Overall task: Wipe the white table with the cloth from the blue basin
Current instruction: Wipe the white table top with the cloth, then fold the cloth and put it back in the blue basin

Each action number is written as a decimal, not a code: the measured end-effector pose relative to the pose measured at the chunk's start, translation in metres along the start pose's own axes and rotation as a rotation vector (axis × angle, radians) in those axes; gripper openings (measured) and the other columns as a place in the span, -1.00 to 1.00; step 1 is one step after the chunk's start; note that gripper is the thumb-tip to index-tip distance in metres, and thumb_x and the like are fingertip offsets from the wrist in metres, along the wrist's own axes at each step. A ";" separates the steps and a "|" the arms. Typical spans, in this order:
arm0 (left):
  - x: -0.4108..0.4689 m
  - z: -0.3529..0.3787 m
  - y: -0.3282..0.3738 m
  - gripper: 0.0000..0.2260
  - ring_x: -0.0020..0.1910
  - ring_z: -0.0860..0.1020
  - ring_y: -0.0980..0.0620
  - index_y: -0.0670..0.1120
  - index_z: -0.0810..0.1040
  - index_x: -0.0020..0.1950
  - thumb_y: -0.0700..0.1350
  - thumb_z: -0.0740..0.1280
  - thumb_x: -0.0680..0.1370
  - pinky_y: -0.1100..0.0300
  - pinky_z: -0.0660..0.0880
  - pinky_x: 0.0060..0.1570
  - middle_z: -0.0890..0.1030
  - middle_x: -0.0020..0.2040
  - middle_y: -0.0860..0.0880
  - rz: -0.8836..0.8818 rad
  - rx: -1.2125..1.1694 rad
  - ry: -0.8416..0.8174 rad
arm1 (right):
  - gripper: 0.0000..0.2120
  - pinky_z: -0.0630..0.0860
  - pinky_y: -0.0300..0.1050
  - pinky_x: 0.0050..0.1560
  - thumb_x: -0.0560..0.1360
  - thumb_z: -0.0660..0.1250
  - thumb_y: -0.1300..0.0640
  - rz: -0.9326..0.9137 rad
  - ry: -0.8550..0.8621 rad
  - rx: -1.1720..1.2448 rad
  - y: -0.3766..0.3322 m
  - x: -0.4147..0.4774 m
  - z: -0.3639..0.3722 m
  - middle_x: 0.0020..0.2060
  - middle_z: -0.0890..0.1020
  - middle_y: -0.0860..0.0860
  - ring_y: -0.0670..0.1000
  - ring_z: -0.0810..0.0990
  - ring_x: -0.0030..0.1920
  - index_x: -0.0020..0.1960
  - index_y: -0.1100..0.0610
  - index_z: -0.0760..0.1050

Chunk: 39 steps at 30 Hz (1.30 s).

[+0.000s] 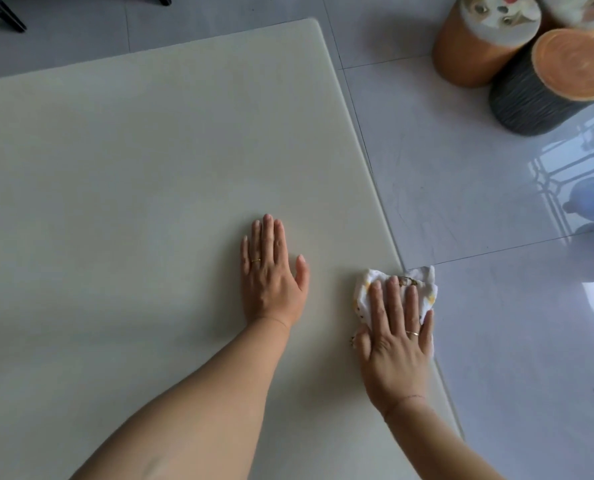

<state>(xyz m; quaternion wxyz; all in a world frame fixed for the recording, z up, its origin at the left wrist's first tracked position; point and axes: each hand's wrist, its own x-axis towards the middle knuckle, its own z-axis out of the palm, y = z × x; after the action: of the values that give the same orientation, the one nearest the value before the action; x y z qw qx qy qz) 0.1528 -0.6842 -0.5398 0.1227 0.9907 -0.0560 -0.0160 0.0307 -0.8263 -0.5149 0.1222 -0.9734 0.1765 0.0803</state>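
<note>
While the left hand (271, 271) lies flat on the white table (115, 202) just below the middle of the frame, palm down with fingers straight and close together and the thumb out to the side, it holds nothing. A ring sits on one finger. Its forearm runs down to the bottom edge of the frame.

The right hand (397, 336) is at the lower right, pressed flat on top of the cloth (423, 289), fingers spread out over it rather than curled round it, so it's pinning the cloth down, not clutching it. There's a ring on this hand too. The cloth is white with small yellowish and brown marks, bunched up, and it sits right on the table's right edge, with a corner poking past the edge over the floor (496, 341).

That right edge runs diagonally from the rounded corner at the top middle down to the lower right. Everything left of the hands is bare tabletop, loads of open room. Off the table, the glossy tiled floor fills the right side, and a cluster of round stools (544, 84) stands in the upper right, well apart from the hands. The blue basin isn't in shot.
</note>
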 end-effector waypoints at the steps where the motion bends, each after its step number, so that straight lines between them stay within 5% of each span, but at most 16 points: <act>1: -0.001 0.000 0.000 -0.42 0.49 0.22 -0.14 -0.23 0.27 0.48 0.05 0.04 0.52 -0.06 0.10 0.47 0.26 0.50 -0.17 -0.004 0.007 -0.002 | -0.37 -0.10 0.14 0.47 0.45 0.02 -0.03 0.003 -0.008 0.003 -0.003 -0.009 0.003 0.51 0.10 0.02 0.06 -0.04 0.52 0.52 0.03 0.09; 6: -0.008 -0.001 -0.002 -0.46 0.52 0.13 -0.14 -0.23 0.18 0.50 0.02 0.09 0.59 -0.03 -0.03 0.49 0.19 0.53 -0.17 -0.008 0.028 -0.014 | -0.36 -0.04 0.14 0.46 0.45 0.07 -0.02 -0.301 -0.061 -0.069 0.039 -0.029 -0.002 0.52 0.12 -0.03 0.06 -0.01 0.53 0.52 -0.01 0.10; 12: -0.088 -0.006 0.011 -0.45 0.48 0.22 -0.17 -0.24 0.26 0.47 0.05 0.06 0.57 -0.03 0.05 0.46 0.26 0.49 -0.19 0.119 -0.044 -0.015 | -0.39 -0.16 0.09 0.48 0.48 -0.05 -0.05 0.015 -0.015 -0.018 0.037 -0.058 0.003 0.53 0.01 -0.01 0.03 -0.15 0.53 0.53 0.01 0.00; 19: -0.173 0.004 0.022 -0.44 0.48 0.22 -0.12 -0.23 0.26 0.48 0.06 0.08 0.56 -0.07 0.16 0.41 0.25 0.50 -0.16 0.207 0.005 -0.103 | -0.40 -0.02 0.15 0.45 0.47 0.06 -0.02 -0.278 -0.042 -0.063 0.070 -0.093 0.000 0.50 0.19 0.01 0.07 0.01 0.51 0.50 0.03 0.15; 25: -0.173 0.006 0.022 -0.43 0.49 0.21 -0.13 -0.22 0.27 0.47 0.04 0.11 0.53 -0.07 0.16 0.43 0.27 0.49 -0.17 0.188 -0.021 -0.098 | -0.37 -0.21 0.11 0.49 0.47 -0.07 -0.05 0.156 -0.002 0.008 0.041 -0.121 0.016 0.53 -0.05 -0.01 0.04 -0.18 0.53 0.53 0.00 -0.03; 33: -0.174 0.006 0.023 -0.43 0.47 0.24 -0.15 -0.23 0.29 0.46 0.02 0.12 0.51 -0.07 0.15 0.43 0.28 0.48 -0.18 0.189 -0.039 -0.086 | -0.33 0.03 0.19 0.43 0.44 0.11 0.00 -0.255 -0.105 -0.065 0.069 -0.160 0.019 0.52 0.15 -0.01 0.09 0.02 0.52 0.53 -0.01 0.05; 39: -0.175 0.007 0.023 -0.44 0.47 0.25 -0.15 -0.22 0.30 0.46 0.02 0.11 0.52 -0.05 0.14 0.44 0.30 0.48 -0.17 0.192 -0.045 -0.050 | -0.39 -0.19 0.12 0.49 0.47 -0.08 -0.08 0.023 -0.085 0.049 0.073 -0.157 0.009 0.52 -0.02 -0.08 0.00 -0.17 0.53 0.52 -0.03 -0.02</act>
<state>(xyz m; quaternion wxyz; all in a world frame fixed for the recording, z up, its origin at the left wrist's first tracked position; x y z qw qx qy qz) -0.0234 -0.6880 -0.5383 0.1444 0.9771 -0.1535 -0.0299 -0.1416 -0.8392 -0.5080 0.1523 -0.9638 0.1840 0.1187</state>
